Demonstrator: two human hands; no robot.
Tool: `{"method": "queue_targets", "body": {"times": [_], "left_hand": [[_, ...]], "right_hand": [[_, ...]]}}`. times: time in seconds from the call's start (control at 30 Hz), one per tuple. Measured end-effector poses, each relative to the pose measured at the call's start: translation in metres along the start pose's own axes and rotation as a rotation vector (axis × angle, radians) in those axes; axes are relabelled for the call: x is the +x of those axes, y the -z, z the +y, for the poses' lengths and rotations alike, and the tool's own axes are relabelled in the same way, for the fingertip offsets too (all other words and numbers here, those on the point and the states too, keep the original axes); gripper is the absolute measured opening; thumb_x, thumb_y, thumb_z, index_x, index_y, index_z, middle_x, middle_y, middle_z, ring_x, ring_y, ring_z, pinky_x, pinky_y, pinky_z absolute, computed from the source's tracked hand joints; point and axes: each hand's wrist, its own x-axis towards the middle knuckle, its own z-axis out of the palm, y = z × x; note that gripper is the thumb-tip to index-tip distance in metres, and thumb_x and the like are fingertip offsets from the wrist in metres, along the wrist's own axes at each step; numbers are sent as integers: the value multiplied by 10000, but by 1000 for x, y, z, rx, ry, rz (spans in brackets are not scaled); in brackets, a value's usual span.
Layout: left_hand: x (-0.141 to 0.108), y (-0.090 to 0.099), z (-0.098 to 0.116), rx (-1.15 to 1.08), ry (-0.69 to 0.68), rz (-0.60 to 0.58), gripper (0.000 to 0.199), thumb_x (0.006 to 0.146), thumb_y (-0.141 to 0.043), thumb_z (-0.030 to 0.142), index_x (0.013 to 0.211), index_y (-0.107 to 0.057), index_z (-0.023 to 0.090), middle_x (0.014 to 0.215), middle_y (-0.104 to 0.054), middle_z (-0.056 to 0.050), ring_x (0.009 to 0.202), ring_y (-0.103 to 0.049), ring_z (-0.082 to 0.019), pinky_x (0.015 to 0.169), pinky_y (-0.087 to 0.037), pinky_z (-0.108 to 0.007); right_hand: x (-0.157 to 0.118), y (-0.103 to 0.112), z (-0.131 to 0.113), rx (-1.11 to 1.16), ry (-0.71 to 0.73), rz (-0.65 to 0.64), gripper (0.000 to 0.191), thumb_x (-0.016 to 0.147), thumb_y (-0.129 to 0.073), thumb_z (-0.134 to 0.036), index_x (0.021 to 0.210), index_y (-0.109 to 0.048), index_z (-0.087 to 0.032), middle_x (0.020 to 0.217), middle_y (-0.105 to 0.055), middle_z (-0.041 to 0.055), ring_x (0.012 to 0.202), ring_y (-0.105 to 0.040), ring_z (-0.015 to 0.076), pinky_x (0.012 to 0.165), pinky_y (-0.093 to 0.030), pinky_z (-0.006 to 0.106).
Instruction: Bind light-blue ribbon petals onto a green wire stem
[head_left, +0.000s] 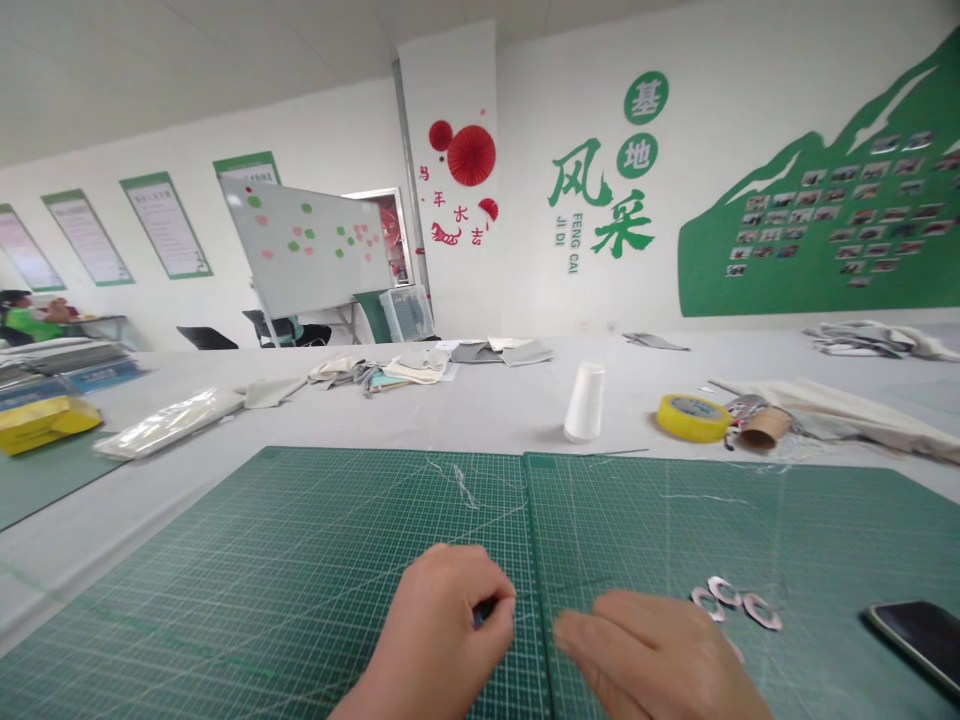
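Note:
My left hand (435,625) rests on a green gridded cutting mat (315,520), its fingers closed around a small dark object (480,611) that is mostly hidden. My right hand (645,655) lies just to its right on a second mat (675,520), fingertips drawn together and pointing left. Whether those fingertips hold a fine thread is too hard to tell. Beyond them, a little to the right, lie several small silvery-pink ring-shaped cutouts (735,604). A black smartphone (919,640) sits at the mat's right side.
Past the mats stand a white thread cone (584,402) and a yellow tape roll (693,418) beside a cardboard tube (763,428). Fabric pieces (390,370) and a plastic bag (169,424) lie on the grey table. A person in green (34,322) sits far left.

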Motion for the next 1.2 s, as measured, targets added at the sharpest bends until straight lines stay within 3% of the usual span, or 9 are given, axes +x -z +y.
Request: {"method": "queue_targets", "body": {"times": [0.23,0.43,0.57,0.7,0.87,1.03,1.2], "left_hand": [[-2,8,-3,121,-222,-169,185,743,-530,100,571,-528,166,584,-543,23,608,-485,-118,648,-313,-276],[-2,15,-3,47,-300,-279,236,693,-551,37,536,-413,145,535,-438,63,575,-412,-80,661,-310,-248],[-3,19,-2,-155,-300,-327,218,664,-569,-30,547,-547,153,526,-453,75,574,-429,-68,686,-347,-213],[-5,23,-2,-427,-207,-302,165,721,-644,45,690,-738,177,593,-615,34,639,-552,-99,659,-398,-204],[-1,22,-2,-607,9,-181,94,742,-674,155,694,-752,177,646,-638,14,643,-557,-114,640,-412,-227],[4,15,-5,-730,214,-88,127,749,-642,206,656,-705,146,569,-578,20,576,-488,-112,578,-371,-238],[6,10,-6,-753,289,-58,148,746,-622,232,645,-678,140,556,-555,22,557,-463,-111,552,-353,-237]], "right_hand": [[2,2,12,144,-105,-5,349,978,-402,-183,696,-610,-187,561,-515,-18,506,-481,119,488,-272,276],[5,-2,16,282,-199,-111,336,976,-473,-272,677,-606,-196,572,-527,-38,541,-522,109,521,-320,238],[8,-2,20,401,-279,-176,319,963,-508,-285,675,-614,-199,599,-569,-41,578,-546,110,560,-363,222],[10,-6,22,527,-338,-159,333,960,-498,-310,673,-618,-191,632,-611,-24,603,-562,124,578,-401,220],[6,-17,16,530,-371,-148,257,940,-514,-239,716,-632,-195,661,-628,-27,624,-574,120,593,-404,211],[1,-29,8,399,-229,-137,318,955,-419,-185,683,-586,-196,615,-576,-29,568,-540,115,542,-357,220],[-3,-34,3,170,-111,-108,292,919,-404,-99,715,-584,-204,592,-541,-32,523,-505,117,497,-290,251]]}}
